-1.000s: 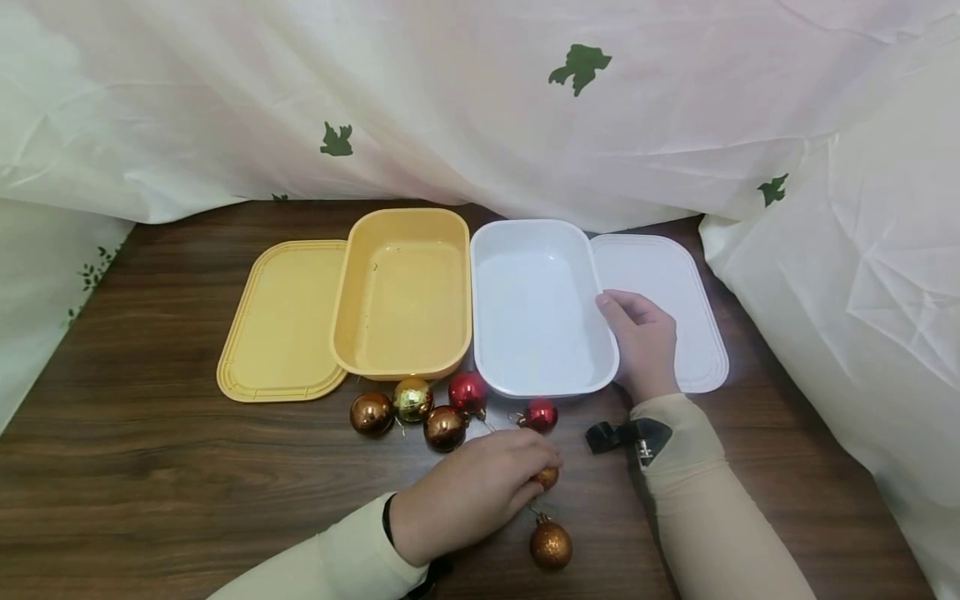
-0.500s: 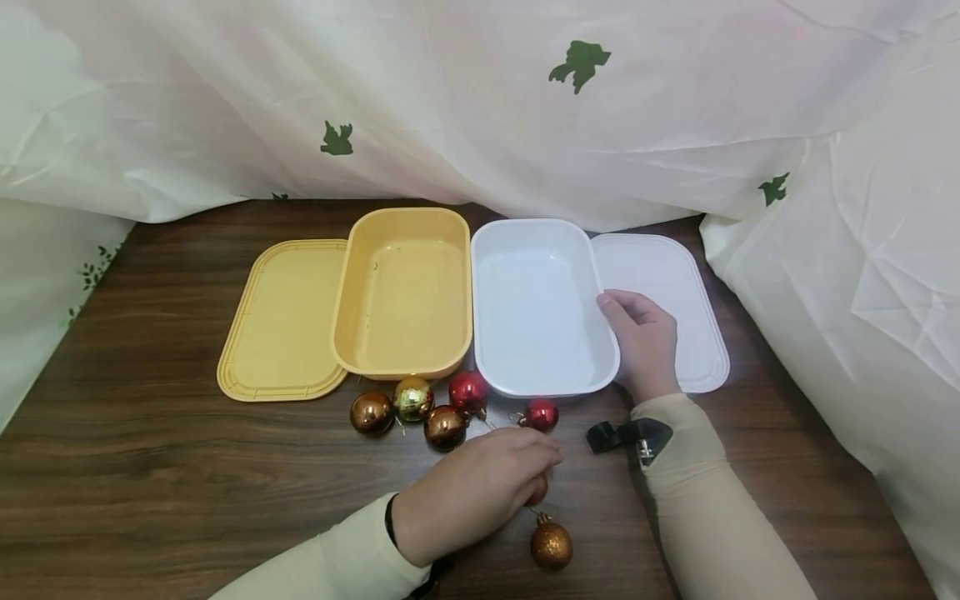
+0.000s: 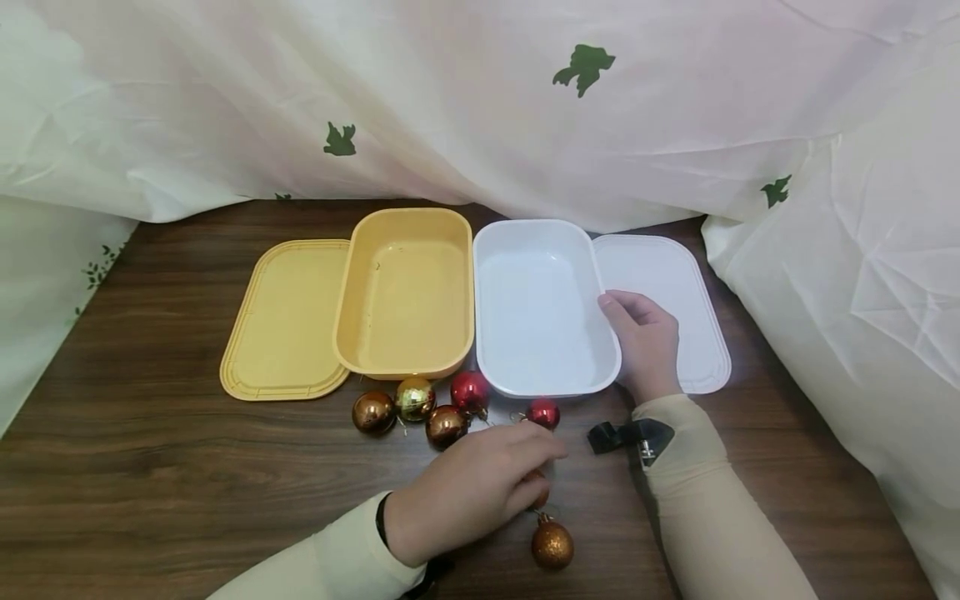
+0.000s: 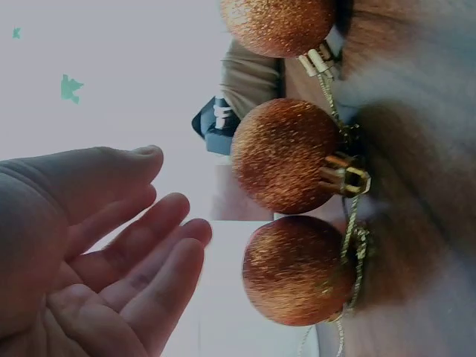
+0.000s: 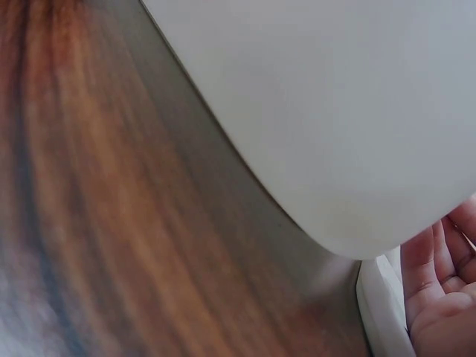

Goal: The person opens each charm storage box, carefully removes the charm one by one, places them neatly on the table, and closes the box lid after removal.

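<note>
My left hand (image 3: 476, 479) hovers over copper glitter baubles, partly covering one bauble (image 3: 540, 490); another glitter bauble (image 3: 552, 546) lies nearer the front. In the left wrist view my left hand (image 4: 111, 253) has its fingers loosely bent and apart from the baubles, holding nothing. Three glitter baubles show there: the middle one (image 4: 286, 156), a lower one (image 4: 297, 271) and one cut off at the top (image 4: 279, 22). My right hand (image 3: 647, 337) grips the right rim of the white container (image 3: 547, 392), thumb at the edge. The right wrist view shows its fingers (image 5: 420, 260) beside the container wall.
A yellow container (image 3: 405, 292) stands left of the white one. A yellow lid (image 3: 281, 325) and a white lid (image 3: 697, 333) lie at the outer sides. Shiny brown (image 3: 372, 412), gold (image 3: 415, 399) and red (image 3: 469, 390) baubles lie before the containers. White cloth (image 3: 450, 100) hangs behind.
The fingers of my left hand have shifted slightly over the glitter baubles, and the partly covered bauble shows closer to the front. My right hand keeps its place on the white container.
</note>
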Demonstrator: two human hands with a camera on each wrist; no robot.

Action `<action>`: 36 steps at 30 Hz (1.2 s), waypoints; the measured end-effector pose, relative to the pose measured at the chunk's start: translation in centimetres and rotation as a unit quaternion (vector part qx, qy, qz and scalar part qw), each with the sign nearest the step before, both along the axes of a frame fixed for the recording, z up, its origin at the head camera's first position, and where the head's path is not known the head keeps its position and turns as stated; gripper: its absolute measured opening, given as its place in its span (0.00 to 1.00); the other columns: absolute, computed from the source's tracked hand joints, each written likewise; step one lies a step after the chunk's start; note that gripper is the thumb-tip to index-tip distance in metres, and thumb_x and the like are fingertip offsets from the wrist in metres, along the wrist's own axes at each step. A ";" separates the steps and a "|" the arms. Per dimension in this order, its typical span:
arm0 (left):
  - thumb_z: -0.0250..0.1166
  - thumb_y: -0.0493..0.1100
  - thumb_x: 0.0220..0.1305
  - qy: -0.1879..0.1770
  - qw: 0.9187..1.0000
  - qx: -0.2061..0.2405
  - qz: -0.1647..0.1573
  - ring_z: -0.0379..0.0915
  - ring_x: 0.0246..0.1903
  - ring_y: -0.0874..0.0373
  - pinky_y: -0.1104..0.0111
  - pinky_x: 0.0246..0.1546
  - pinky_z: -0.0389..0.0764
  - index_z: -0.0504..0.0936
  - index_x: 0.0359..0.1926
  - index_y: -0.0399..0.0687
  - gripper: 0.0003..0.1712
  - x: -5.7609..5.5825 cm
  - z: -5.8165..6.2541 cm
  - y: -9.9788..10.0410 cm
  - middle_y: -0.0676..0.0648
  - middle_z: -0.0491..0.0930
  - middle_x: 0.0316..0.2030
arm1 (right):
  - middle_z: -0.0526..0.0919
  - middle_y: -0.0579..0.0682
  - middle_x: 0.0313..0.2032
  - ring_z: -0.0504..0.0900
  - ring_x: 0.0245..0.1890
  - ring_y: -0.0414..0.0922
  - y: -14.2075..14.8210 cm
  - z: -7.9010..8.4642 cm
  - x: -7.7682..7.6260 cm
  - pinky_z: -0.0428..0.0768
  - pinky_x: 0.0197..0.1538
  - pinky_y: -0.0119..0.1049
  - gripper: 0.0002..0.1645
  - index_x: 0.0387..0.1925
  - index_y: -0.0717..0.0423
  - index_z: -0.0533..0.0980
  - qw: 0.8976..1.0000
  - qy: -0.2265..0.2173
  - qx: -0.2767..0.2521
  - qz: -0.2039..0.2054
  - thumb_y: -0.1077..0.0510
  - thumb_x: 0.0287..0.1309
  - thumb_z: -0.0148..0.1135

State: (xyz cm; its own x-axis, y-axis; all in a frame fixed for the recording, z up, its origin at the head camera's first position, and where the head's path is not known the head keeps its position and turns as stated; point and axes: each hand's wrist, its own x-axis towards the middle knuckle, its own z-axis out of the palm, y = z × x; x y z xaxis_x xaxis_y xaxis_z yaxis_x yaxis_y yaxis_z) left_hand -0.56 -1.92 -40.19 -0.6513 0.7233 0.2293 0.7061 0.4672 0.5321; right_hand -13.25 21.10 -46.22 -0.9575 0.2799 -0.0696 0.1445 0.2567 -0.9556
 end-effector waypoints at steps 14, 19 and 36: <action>0.68 0.39 0.55 0.010 0.988 0.132 0.083 0.75 0.44 0.67 0.78 0.46 0.74 0.78 0.50 0.47 0.20 -1.4 3.1 -3.6 0.53 0.79 0.45 | 0.81 0.45 0.46 0.79 0.46 0.43 0.1 0.4 0.1 0.80 0.44 0.37 0.28 0.47 0.46 0.80 1.000 -0.012 0.006 -0.003 0.33 0.52 0.59; 0.69 0.40 0.54 0.021 0.980 0.147 0.131 0.76 0.44 0.62 0.74 0.47 0.75 0.79 0.49 0.46 0.19 -2.4 3.8 -5.8 0.52 0.80 0.45 | 0.82 0.46 0.44 0.80 0.44 0.44 0.2 0.3 0.0 0.80 0.42 0.37 0.27 0.46 0.47 0.80 1.000 -0.003 -0.001 -0.006 0.35 0.52 0.60; 0.65 0.44 0.59 -0.031 0.903 0.207 0.374 0.76 0.39 0.66 0.79 0.39 0.76 0.81 0.48 0.48 0.15 -6.7 3.2 -14.9 0.51 0.81 0.43 | 0.82 0.44 0.45 0.80 0.44 0.42 0.3 0.1 0.2 0.80 0.42 0.37 0.27 0.46 0.44 0.80 1.000 -0.011 0.016 -0.003 0.32 0.51 0.59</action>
